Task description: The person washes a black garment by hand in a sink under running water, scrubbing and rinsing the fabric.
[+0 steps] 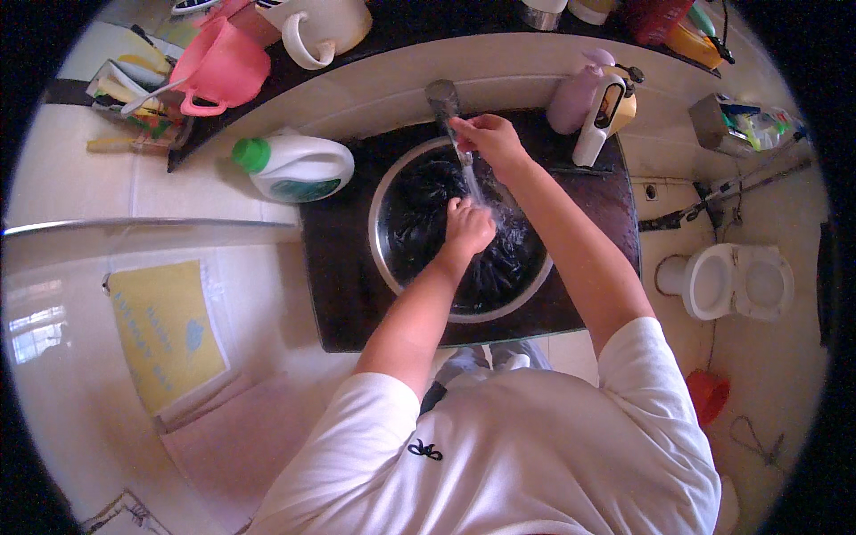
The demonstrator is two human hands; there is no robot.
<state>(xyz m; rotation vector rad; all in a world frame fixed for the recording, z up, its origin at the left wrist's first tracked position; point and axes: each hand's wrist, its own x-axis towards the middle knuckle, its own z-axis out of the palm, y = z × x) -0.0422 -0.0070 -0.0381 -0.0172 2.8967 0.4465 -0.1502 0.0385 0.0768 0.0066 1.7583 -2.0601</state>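
Water (pixel 469 175) runs from a metal faucet (pixel 441 97) into a round sink with a shiny metal rim (pixel 378 249). The inside of the sink looks black, with bright streaks of moving water. My left hand (pixel 471 226) is in the stream over the middle of the sink, its fingers curled. Whether anything lies under that palm is hidden. Higher up, my right hand (pixel 493 139) has its thumb and fingertips brought together beside the faucet's mouth, at the top of the stream. I cannot tell whether something small is pinched there.
The sink is set in a black countertop (pixel 348 301). A white detergent bottle with green cap (pixel 301 167) stands left; a lilac pump bottle (pixel 572 100) and a white-handled bottle (pixel 598 127) stand right. Above runs a shelf with a pink cup (pixel 227 67) and a white mug (pixel 334 30). A toilet (pixel 712 281) is at right.
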